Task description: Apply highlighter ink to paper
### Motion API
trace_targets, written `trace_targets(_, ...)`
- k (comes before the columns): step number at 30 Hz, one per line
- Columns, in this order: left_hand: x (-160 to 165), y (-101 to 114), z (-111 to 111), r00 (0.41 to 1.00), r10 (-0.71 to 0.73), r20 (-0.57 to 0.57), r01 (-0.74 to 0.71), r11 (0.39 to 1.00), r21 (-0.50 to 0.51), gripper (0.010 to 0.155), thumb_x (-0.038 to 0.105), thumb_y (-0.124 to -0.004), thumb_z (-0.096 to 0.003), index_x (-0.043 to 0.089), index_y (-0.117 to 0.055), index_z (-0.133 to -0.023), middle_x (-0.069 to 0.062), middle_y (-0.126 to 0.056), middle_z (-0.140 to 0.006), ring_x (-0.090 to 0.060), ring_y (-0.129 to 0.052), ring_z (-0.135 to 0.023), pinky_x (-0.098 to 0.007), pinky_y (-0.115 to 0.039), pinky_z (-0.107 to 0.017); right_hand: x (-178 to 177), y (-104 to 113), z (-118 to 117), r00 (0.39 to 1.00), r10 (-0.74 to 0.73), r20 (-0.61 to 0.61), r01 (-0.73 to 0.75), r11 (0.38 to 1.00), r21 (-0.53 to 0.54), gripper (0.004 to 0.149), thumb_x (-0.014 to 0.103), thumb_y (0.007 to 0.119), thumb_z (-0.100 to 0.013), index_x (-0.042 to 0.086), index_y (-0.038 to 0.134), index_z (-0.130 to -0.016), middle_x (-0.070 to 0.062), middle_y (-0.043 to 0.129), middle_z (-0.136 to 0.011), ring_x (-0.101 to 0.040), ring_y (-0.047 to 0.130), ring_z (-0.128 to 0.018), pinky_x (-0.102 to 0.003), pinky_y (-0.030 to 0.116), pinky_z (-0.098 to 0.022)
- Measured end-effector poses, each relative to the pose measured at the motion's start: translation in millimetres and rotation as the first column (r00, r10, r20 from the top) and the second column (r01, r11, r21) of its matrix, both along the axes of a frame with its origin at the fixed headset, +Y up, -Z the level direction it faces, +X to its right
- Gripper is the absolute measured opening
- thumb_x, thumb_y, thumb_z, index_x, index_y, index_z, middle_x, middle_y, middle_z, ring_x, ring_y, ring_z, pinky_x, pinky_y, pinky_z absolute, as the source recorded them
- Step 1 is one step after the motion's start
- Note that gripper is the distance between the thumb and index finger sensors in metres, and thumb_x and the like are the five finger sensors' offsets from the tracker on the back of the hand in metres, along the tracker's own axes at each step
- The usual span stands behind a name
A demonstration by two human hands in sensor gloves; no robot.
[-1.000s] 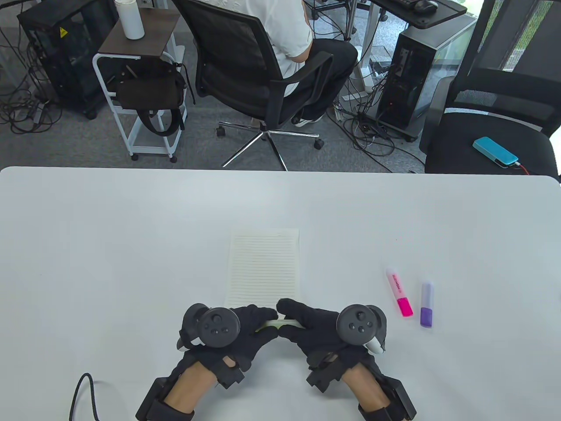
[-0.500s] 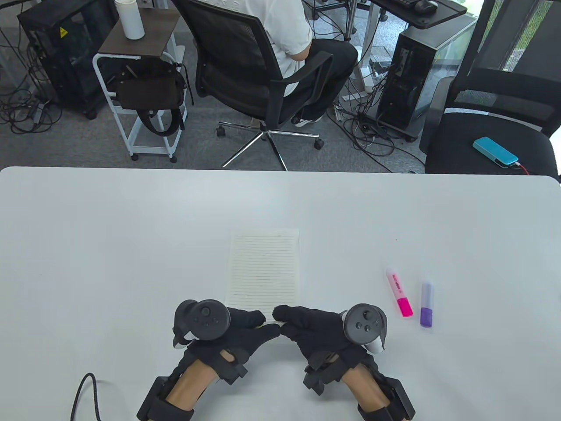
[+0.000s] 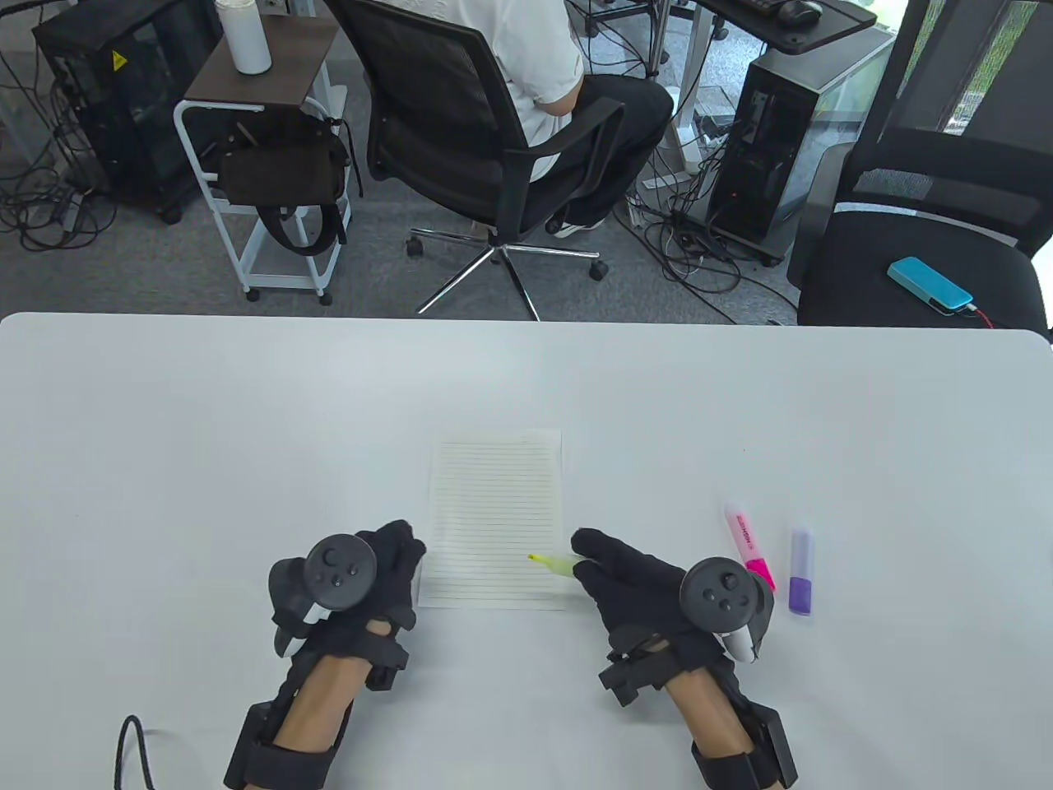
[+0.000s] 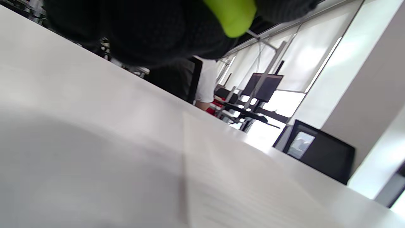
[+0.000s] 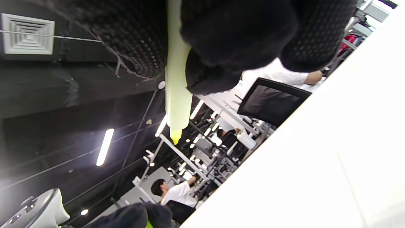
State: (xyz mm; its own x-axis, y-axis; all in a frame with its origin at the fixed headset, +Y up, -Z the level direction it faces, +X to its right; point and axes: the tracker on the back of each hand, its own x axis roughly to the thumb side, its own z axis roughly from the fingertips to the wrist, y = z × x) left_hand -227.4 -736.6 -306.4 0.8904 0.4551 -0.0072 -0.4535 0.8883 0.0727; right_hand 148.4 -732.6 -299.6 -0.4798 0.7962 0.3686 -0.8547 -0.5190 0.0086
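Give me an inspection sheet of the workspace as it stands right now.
Surface: white table, no ink marks seen.
Job's things: lined paper lies flat and unmarked; the uncapped yellow highlighter has its tip over the paper's lower right part.
Clutter: pink highlighter and purple highlighter, both capped, right of the paper.
Grips: right hand holds the yellow highlighter; left hand holds a green cap beside the paper's left edge.
Cables: black cable on the table by the left forearm.
Surroundings: seated person, office chairs, computer towers, floor cables.
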Motion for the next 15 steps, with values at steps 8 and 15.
trace_targets(8, -20.8, -19.8, -11.2, 0.974, -0.153, -0.165, 0.119, 0.974, -0.194, 0.056, 0.038, -0.079, -0.0437, 0.023, -0.077, -0.097, -0.01, -0.081, -0.092, -0.033, -0.088, -0.07, -0.06, -0.064, -0.063, -1.6, -6.8, -3.5, 0.999, 0.044, -0.015, -0.045, 0.998, -0.035, 0.046, 0.03, 0.087, -0.045, 0.015, 0.083, -0.088, -0.018, 0.096, -0.062, -0.027, 0.095, -0.026, -0.056, 0.079, -0.047)
trace_targets(15, -19.2, -29.7, -16.9, 0.953, -0.245, -0.176, 0.191, 0.942, -0.276, 0.057, 0.036, -0.082, -0.0429, 0.024, -0.075, -0.098, -0.012, -0.075, -0.099, -0.035, -0.083, -0.077, -0.061, -0.061, -0.066, -1.9, -10.0, -5.3, 0.997, 0.076, -0.012, -0.076, 0.995, -0.057, 0.044, 0.03, 0.087, -0.045, 0.016, 0.085, -0.087, -0.018, 0.097, -0.061, -0.027, 0.095, -0.026, -0.056, 0.079, -0.047)
